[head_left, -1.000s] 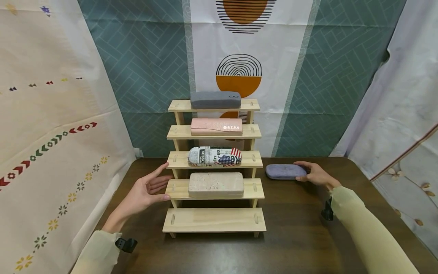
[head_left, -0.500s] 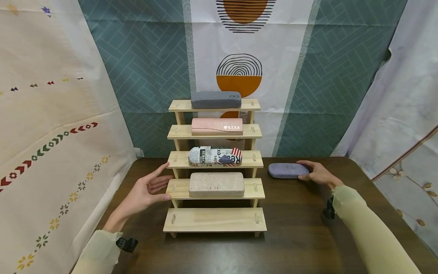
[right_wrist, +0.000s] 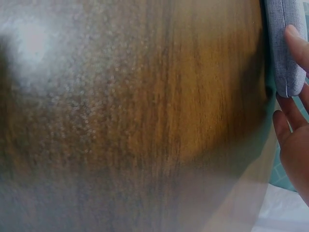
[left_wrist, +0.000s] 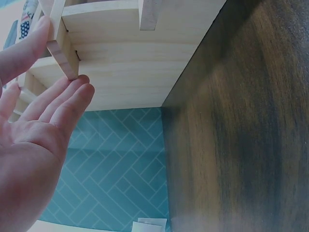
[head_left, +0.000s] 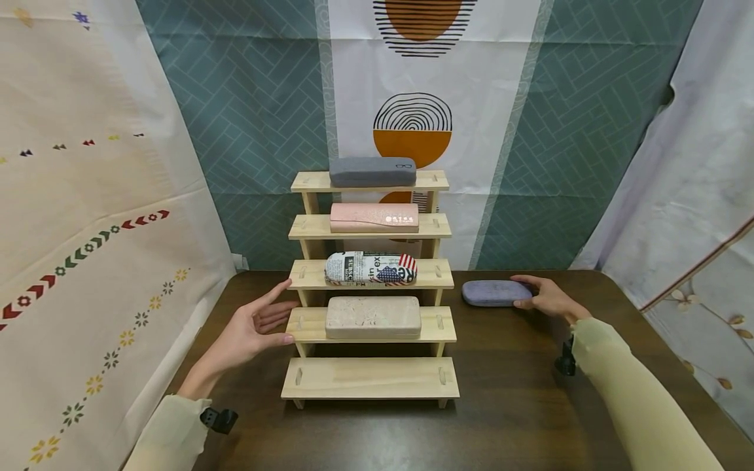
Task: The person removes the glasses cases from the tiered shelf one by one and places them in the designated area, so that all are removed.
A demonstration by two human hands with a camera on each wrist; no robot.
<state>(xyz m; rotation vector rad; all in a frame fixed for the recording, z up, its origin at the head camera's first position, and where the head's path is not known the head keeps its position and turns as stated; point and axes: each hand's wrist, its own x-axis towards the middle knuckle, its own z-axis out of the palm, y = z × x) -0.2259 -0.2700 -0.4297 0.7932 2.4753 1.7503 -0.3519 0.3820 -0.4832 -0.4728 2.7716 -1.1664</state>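
Observation:
My right hand (head_left: pixel 548 299) pinches the right end of a purple-blue fabric glasses case (head_left: pixel 491 293), which lies on the table right of a stepped wooden shelf (head_left: pixel 369 379). In the right wrist view, the thumb lies on one face of the case (right_wrist: pixel 285 53) and fingers are at its end. My left hand (head_left: pixel 244 330) rests against the shelf's left side, its fingers fairly straight; in the left wrist view, thumb and fingertips touch the edge of a board. Upper boards bear a grey case (head_left: pixel 372 172), a pink case (head_left: pixel 374 218), a newsprint-patterned case (head_left: pixel 370 269) and a beige case (head_left: pixel 373 318).
The lowest board carries no case. The dark wooden table (head_left: pixel 383 438) extends in front of the shelf and to both sides. Patterned cloths hang around it: a green and white one (head_left: pixel 265 98) behind, a cream one (head_left: pixel 88 196) left, a pale one (head_left: pixel 707 163) right.
Between one second and half a second ago, the purple-blue glasses case shifted slightly right with my right hand. It stays there now. My left hand keeps its place on the shelf.

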